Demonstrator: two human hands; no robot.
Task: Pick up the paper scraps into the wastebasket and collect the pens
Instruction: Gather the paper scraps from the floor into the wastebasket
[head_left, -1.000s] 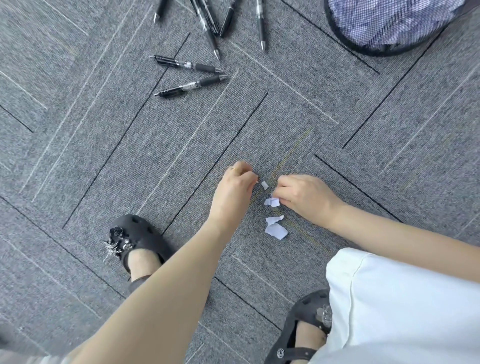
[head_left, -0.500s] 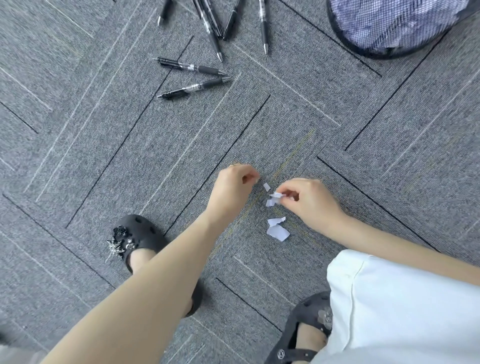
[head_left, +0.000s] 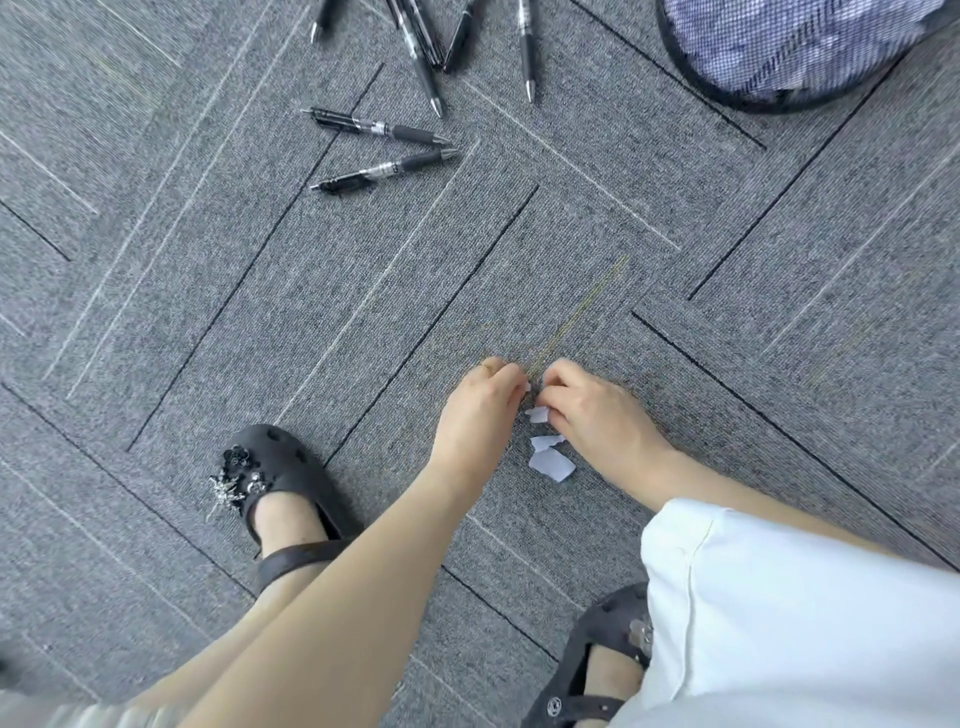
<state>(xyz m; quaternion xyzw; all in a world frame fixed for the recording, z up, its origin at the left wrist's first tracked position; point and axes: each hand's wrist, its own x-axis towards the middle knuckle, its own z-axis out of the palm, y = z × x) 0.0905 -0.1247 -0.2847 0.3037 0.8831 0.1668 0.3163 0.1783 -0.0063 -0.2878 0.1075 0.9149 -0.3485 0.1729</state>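
Crouching over a grey carpet floor (head_left: 208, 260) marked with thin dark and pale lines, a person brings both hands together just below the middle of the frame. The left hand (head_left: 480, 410) has its fingers curled under at the tips, pressed against the carpet; whether they hold a bit of paper cannot be told. The right hand (head_left: 592, 415) sits touching it from the right, fingers curled, pinching a small pale scrap (head_left: 538, 413) that sticks out beneath its fingertips. Just below the hands, two more paper scraps lie on the carpet: a narrow torn scrap (head_left: 545, 442) and, touching it from below, a larger scrap (head_left: 553, 464), whitish with a faint blue tint and ragged edges. Black pens lie scattered at the upper middle of the frame: an upper side-lying pen (head_left: 379, 126) and a lower side-lying pen (head_left: 387, 169) with tips to the right, and above them a cluster of pens (head_left: 431, 47) cut by the top edge. At the upper right corner stands the wastebasket (head_left: 769, 101), its dark rim round a pale checked lining. Black clogs sit at lower left (head_left: 280, 467) and bottom centre (head_left: 597, 670), and white cloth (head_left: 805, 623) fills the lower right.
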